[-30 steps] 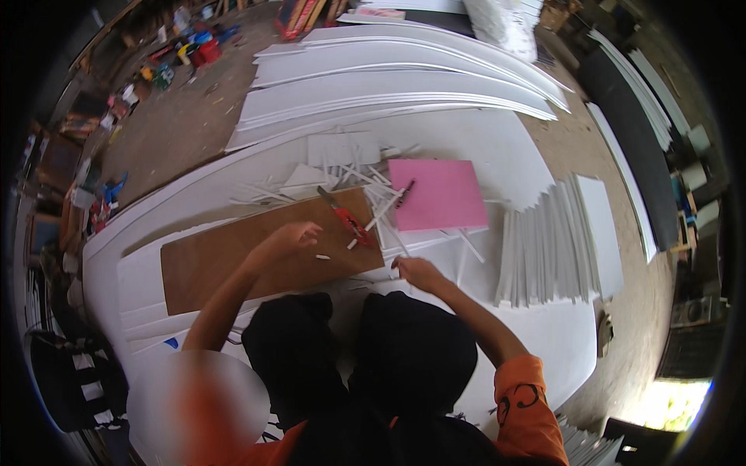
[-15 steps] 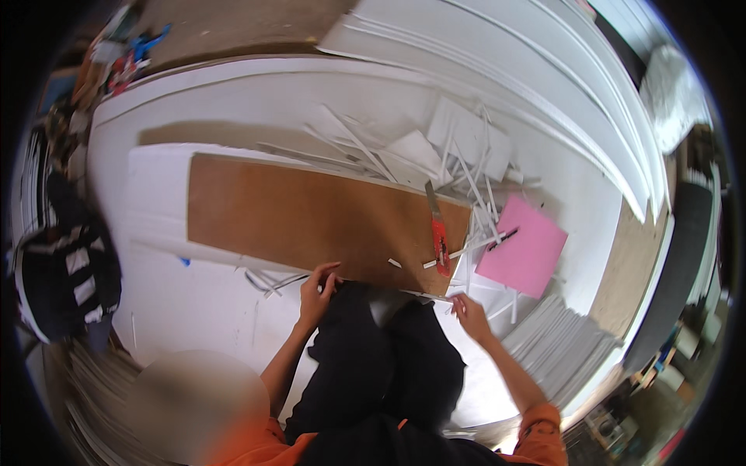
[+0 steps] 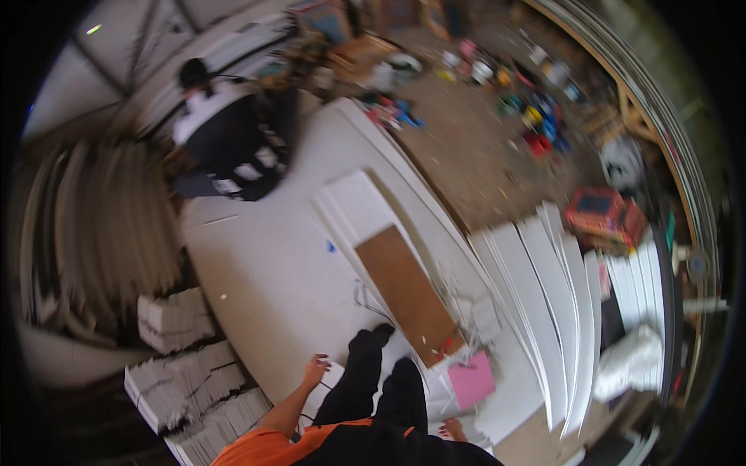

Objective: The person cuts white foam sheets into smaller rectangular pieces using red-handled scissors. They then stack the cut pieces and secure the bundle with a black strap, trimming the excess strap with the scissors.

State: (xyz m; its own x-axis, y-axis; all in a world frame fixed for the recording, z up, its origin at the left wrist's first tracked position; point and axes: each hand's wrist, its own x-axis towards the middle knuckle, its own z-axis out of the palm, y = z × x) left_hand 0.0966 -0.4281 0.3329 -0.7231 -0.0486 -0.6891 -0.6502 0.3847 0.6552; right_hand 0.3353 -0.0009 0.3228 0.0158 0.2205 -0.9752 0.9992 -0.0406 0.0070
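I see the left hand (image 3: 315, 370) loose, fingers parted, beside a white sheet (image 3: 332, 378); the right hand (image 3: 452, 429), near right, blurs against the torso (image 3: 361, 443), and I cannot tell its grip. Beyond the legs (image 3: 356, 380) lies the brown board (image 3: 408, 291), a red tool (image 3: 445, 346) smeared at its near end.

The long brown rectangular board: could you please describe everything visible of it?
The long brown rectangular board looks like straight-edged fibreboard. It lies flat on white sheeting, slanting toward the picture's lower right. A blurred red object and a small white scrap lie on its lower end. The left hand and right hand are clear of it.
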